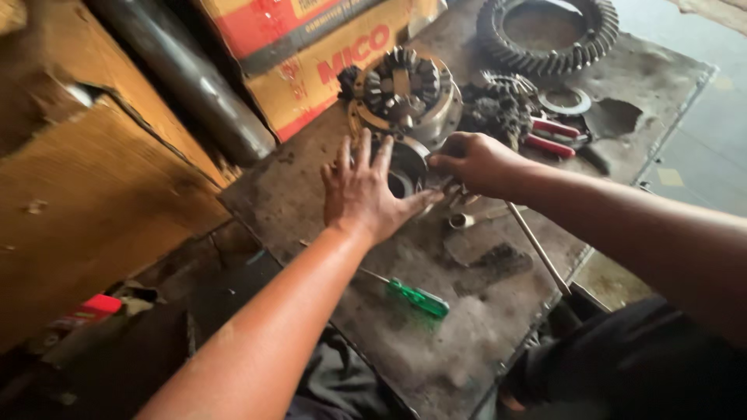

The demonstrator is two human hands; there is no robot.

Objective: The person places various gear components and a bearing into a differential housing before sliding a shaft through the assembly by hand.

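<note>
We are spreading our left hand (pixel 362 190) flat on the round case half (pixel 405 167) to steady it on the counter (pixel 436 342), grip wide, while our right hand (pixel 475 163) is pinching something small at its rim, just below the gear carrier (pixel 405 93).

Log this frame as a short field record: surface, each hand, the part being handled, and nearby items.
surface: greasy metal bench top
left hand: flat, fingers spread, pressed on a round metal housing
right hand: closed around a small part at the housing's edge; the part is hidden
behind the hands: gear case
far end: large ring gear
near edge: green-handled screwdriver
right of the gear case: red-handled pliers
left: cardboard box
</note>
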